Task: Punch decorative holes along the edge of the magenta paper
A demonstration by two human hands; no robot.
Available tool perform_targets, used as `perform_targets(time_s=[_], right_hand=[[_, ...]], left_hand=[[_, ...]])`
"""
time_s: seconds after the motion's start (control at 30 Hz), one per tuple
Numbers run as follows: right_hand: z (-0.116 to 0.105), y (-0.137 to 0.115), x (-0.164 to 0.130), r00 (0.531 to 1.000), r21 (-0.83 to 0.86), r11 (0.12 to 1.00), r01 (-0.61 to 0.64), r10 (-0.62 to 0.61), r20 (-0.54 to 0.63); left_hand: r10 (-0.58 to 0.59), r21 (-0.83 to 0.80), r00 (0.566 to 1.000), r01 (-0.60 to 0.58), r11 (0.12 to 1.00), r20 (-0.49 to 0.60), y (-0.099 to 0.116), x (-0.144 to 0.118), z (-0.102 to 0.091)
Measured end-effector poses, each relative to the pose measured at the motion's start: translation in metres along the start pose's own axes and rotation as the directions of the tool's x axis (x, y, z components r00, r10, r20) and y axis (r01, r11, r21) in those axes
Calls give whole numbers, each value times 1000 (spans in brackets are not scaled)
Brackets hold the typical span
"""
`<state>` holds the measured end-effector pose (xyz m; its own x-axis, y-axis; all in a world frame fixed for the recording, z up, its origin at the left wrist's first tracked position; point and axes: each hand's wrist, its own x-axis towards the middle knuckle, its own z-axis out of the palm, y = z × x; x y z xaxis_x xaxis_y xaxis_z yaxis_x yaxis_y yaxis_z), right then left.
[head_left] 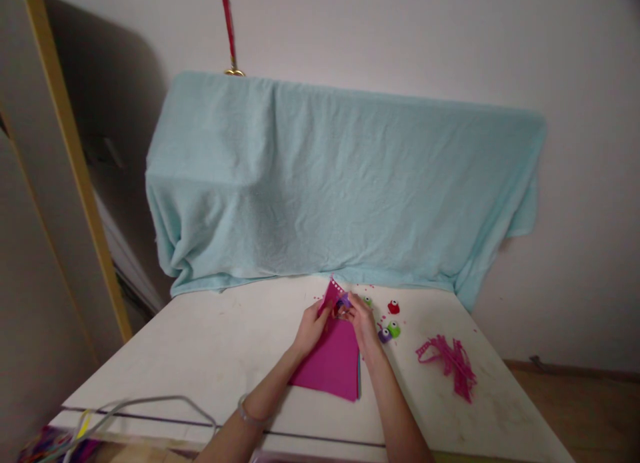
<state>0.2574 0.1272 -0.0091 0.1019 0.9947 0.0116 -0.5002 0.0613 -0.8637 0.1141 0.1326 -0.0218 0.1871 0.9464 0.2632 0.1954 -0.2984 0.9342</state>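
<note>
Room: a pale wall (400, 36) stands behind a white desk (210, 350), and a light blue cloth (325, 183) is draped over something bulky at the far edge of the desk. A red ribbon (229, 23) hangs down the wall above the cloth, with a gold piece at its lower end. A yellow wooden post (70, 156) leans at the left.

Desk: white, a little smudged, with tiny pink specks scattered near the middle.

Sheets: a small stack of sheets (333, 363) lies flat on the middle of the desk. The top one is bright pink, and a thin blue edge shows along the right side below it. I cannot count the sheets.

Pink sheet: its far corner (331, 295) is lifted off the desk, and its upper edge shows a row of small punched holes.

Left hand (313, 326): it pinches the raised corner of the pink sheet from the left. A bracelet (249, 415) circles the wrist.

Right hand (361, 320): it is closed around a small purple punch (343, 303), pressed against the lifted edge of the sheet.

Punches on the desk: four small ones lie just right of the hands, one red (393, 307), one purple (384, 335) and two green (395, 329), one of them (368, 301) partly hidden behind the right hand.

Scraps: one heap of pink punched strips (450, 360) lies well to the right of the stack.

Cable: one grey cable (145, 404) loops over the near left edge of the desk.
</note>
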Motion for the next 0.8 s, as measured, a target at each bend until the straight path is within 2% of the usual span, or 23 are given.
perform_targets(time_s=[0.2,0.3,0.53,0.7,0.8], right_hand=[[-6,3,8,993,26,998,-61,63,-101],[-7,6,8,993,7,997,-72,73,-89],[-6,11,7,998,-94,995,-18,12,-63],[-3,11,4,1000,-112,994,1,-1,-2],[-2,11,3,1000,-119,993,-16,15,-10]], left_hand=[[-57,-9,997,57,998,-52,2,0,0],[-60,-29,995,57,998,-76,-1,0,1],[-64,-35,993,61,998,-103,-7,0,1],[-42,-22,992,40,999,-117,-7,0,1],[-34,-13,990,33,999,-137,-6,1,2]])
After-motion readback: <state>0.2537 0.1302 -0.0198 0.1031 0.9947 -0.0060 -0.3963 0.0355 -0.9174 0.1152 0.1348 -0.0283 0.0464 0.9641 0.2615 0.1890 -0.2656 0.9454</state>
